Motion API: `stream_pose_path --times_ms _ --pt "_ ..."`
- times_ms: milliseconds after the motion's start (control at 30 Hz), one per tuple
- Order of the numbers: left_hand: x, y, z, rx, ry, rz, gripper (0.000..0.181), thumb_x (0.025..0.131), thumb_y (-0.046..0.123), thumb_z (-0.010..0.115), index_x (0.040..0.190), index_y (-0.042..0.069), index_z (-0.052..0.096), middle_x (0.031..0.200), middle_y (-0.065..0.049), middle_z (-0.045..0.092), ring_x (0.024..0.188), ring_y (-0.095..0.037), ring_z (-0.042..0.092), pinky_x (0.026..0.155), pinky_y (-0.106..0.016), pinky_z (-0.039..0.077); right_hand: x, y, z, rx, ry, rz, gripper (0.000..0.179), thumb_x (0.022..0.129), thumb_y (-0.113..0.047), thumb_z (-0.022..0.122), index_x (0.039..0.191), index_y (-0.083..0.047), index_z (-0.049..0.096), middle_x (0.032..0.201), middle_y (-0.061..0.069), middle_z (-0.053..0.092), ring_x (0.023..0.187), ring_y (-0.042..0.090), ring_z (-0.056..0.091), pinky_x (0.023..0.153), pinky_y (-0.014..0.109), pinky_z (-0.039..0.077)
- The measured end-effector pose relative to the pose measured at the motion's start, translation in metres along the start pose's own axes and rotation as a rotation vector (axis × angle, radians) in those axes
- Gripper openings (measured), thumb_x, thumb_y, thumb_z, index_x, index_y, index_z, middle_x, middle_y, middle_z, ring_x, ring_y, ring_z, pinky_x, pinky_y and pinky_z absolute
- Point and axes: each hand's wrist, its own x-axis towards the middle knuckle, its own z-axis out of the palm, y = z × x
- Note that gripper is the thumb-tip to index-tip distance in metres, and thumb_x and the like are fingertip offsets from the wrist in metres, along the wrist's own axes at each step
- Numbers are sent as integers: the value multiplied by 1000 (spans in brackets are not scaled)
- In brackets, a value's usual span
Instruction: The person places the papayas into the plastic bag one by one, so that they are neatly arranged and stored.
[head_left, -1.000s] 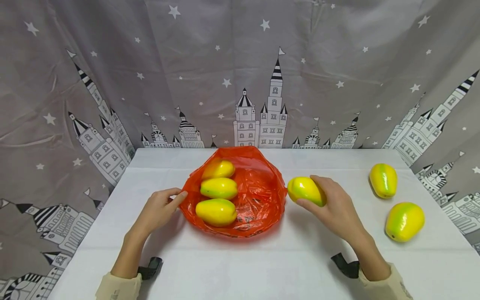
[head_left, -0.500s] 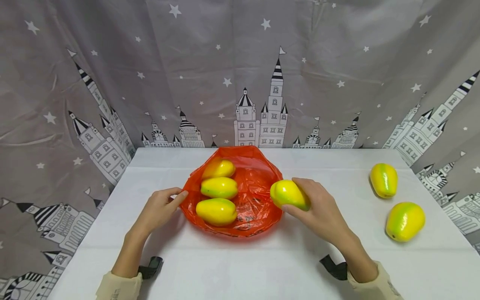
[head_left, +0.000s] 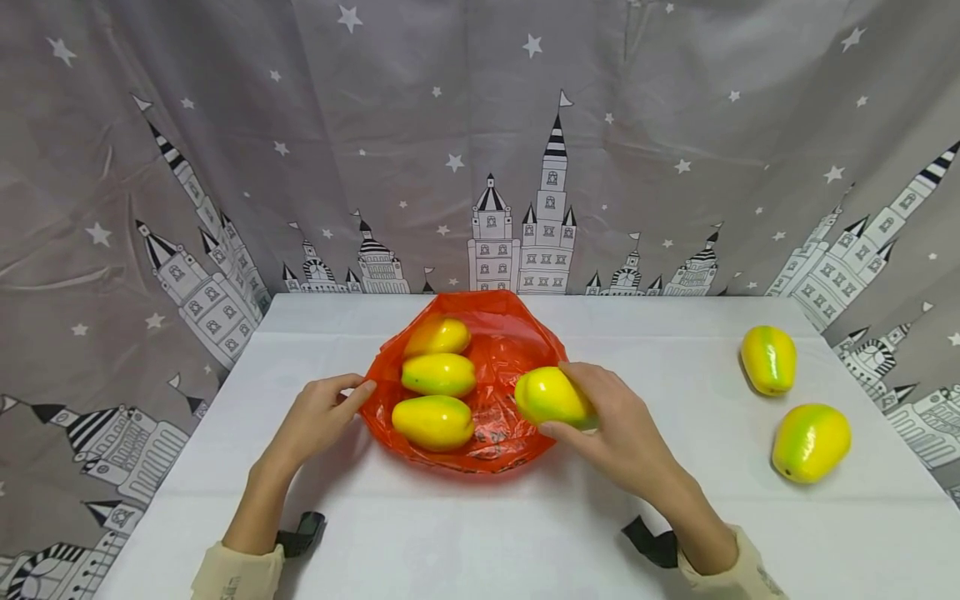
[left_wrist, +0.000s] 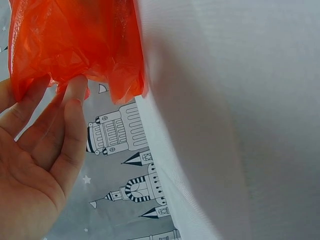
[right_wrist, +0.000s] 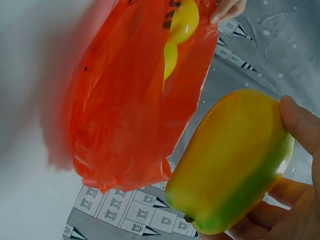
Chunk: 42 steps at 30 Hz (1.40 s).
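Note:
A red plastic bag lies with its mouth spread wide, and three yellow-green mangoes sit along its left side. My left hand pinches the left rim of the bag between thumb and fingers; in the left wrist view the fingertips meet the red plastic. Above the bag's right part, my right hand grips another mango by its right end. The right wrist view shows this mango held between thumb and fingers, apart from the bag's side.
Two more mangoes, one farther back and one nearer, lie at the right of the white-covered table. A grey curtain printed with castles and stars hangs behind and along both sides.
My right hand has carried its mango leftward, from beside the bag's right rim to over the bag's opening. The left hand stays at the left rim.

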Motion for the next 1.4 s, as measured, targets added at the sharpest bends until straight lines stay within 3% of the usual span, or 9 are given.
stream_pose_path --times_ms 367,533,967,1400 --pt "0 0 0 -4 -7 -5 41 102 35 55 120 1 68 111 -16 70 89 -26 65 80 -45 56 10 -11 10 20 -23 -65 64 81 -32 82 135 -12 55 132 2 58 114 19 56 95 41 49" --pt "0 1 -1 -6 -15 -9 42 102 35 54 121 0 68 112 -16 69 90 -27 66 81 -45 56 16 -14 16 29 -39 -46 69 80 -31 83 138 -8 53 136 5 56 119 21 55 99 42 47" --pt "0 3 -1 -7 -13 -13 41 102 35 55 120 1 68 112 -16 69 89 -26 66 80 -44 56 50 -18 32 31 -44 -98 62 84 -30 81 135 -9 54 130 4 59 110 21 55 92 41 50" --pt "-1 2 -2 -11 -7 -12 39 101 34 55 118 2 69 111 -15 70 90 -27 66 81 -45 56 86 -6 51 -2 -122 11 60 86 -32 77 136 -8 54 127 5 60 107 21 55 92 40 48"
